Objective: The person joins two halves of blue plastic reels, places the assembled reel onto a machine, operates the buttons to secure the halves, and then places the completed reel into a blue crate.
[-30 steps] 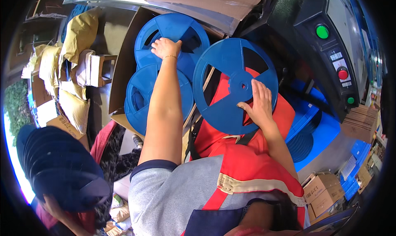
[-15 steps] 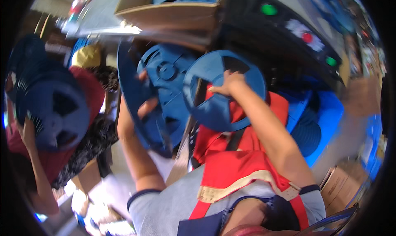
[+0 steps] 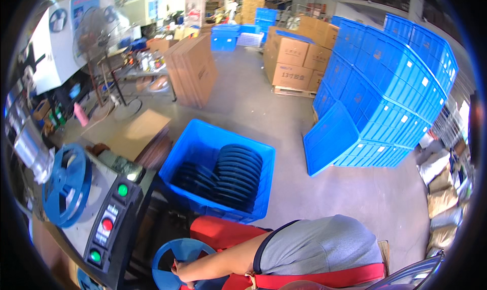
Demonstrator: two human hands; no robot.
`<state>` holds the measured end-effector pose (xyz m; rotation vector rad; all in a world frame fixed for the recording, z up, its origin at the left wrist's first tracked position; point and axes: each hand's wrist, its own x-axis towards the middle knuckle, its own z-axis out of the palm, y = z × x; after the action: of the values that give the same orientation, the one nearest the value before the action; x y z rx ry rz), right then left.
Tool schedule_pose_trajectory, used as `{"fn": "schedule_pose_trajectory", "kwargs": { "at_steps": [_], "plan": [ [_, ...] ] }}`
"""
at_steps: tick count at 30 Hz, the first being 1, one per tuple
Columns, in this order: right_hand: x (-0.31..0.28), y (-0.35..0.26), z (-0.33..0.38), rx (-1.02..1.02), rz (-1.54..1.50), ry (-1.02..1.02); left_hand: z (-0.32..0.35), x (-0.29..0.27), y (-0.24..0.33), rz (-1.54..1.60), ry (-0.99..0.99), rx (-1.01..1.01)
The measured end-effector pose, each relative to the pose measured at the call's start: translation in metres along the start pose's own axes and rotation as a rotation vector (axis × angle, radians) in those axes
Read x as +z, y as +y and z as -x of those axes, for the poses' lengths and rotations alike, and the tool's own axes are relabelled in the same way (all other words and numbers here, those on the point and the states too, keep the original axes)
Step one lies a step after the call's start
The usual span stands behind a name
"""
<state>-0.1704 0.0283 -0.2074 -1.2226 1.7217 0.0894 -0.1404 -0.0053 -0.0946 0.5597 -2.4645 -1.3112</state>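
My right hand [image 3: 183, 276] is closed around the inner part of a blue plastic reel [image 3: 190, 247], low in the picture by my red apron [image 3: 225, 231]. The reel has wide cut-outs, and its lower edge runs out of view. Beyond it stands a blue plastic bin [image 3: 267, 181] holding several dark blue reels [image 3: 239, 171], some on edge in a row, others tilted beside them. My left hand is out of view.
At left is a machine with a button panel [image 3: 107, 224]; another blue reel [image 3: 66, 186] stands on it. Stacked blue crates [image 3: 375, 97] rise at right, a blue lid [image 3: 332, 140] leaning on them. Cardboard boxes [image 3: 291, 51] and flattened cartons [image 3: 192, 69] stand farther back.
The view has swung right, bringing in the bin and crates. My left hand, which held another reel, and the co-worker have left the picture. My right hand still holds its reel.
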Motion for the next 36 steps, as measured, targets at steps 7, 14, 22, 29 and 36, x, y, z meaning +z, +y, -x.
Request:
{"fn": "schedule_pose_trajectory", "kwargs": {
  "at_steps": [7,14,22,29,36],
  "plan": [
    [0.002,0.029,0.005,0.045,-0.235,0.132,-0.026,0.027,0.022,0.03,-0.092,0.019],
    [-0.021,0.076,-0.042,-0.298,-0.217,0.21,0.033,0.029,-0.021,0.119,-0.107,-0.197],
    [-0.048,0.037,-0.013,-0.373,0.012,-0.189,0.233,-0.004,-0.047,0.485,0.052,-0.72],
    [-0.088,0.032,0.095,-0.657,-0.667,0.185,0.214,-0.079,0.008,0.712,0.294,-0.619],
    [-0.11,-0.004,0.153,-0.863,-1.001,0.06,0.089,-0.079,0.077,0.779,0.205,-0.171]
  ]
}}
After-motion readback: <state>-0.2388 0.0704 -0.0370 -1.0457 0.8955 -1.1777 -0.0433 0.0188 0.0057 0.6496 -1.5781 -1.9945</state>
